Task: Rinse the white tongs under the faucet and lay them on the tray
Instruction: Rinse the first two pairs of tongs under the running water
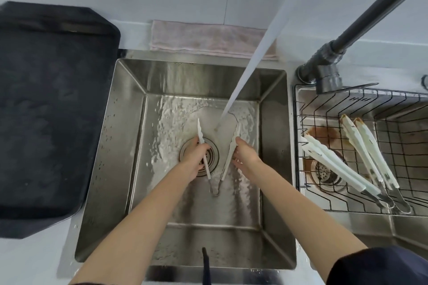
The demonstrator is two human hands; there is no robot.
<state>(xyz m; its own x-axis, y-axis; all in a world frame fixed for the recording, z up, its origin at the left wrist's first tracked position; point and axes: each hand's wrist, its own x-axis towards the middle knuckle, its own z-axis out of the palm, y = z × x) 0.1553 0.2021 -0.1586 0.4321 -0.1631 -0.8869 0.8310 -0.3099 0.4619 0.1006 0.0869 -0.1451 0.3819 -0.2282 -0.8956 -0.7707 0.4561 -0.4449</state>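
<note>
While the water falls into the steel sink (129, 122), you hold the white tongs (228, 157) spread open low over the drain, so that the stream can reach the inner faces. Your left hand (195, 157) closes its fingers on one arm, your right hand (246, 154) on the other. The dark tray (46, 99) waits on the pale table at the left.
</note>
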